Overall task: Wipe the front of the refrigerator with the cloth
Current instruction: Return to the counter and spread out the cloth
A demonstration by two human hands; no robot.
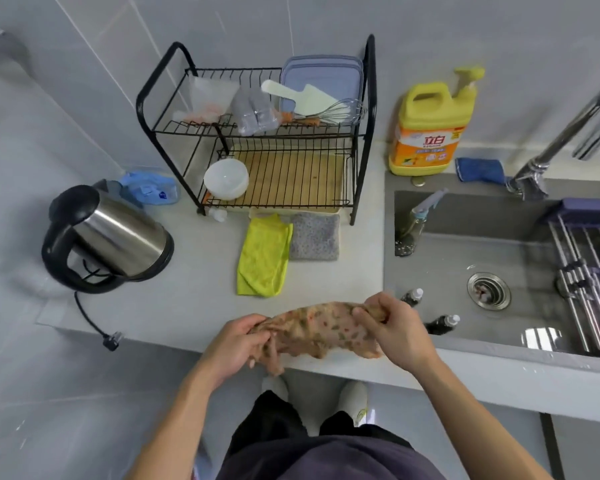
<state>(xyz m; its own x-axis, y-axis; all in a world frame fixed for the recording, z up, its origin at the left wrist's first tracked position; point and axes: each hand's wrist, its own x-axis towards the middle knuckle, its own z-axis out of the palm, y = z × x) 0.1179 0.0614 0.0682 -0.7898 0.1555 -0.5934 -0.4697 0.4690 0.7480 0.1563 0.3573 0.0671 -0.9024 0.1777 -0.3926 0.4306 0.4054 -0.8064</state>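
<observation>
Both hands, left hand [234,344] and right hand [392,329], grip cloth [314,332] over counter edge [361,372].

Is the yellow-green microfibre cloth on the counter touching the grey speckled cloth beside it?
Touching. The head view shows the yellow-green microfibre cloth overlapping the left edge of the grey speckled cloth, with no counter between them.

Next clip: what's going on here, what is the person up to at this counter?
A person stands at a kitchen counter beside the sink, holding a patterned cloth bunched between both hands. The left hand grips one end and the right hand the other, just above the counter's front edge. A green cloth and a grey cloth lie flat, untouched, in front of the dish rack. No refrigerator is in view, so wiping has not begun.
</observation>
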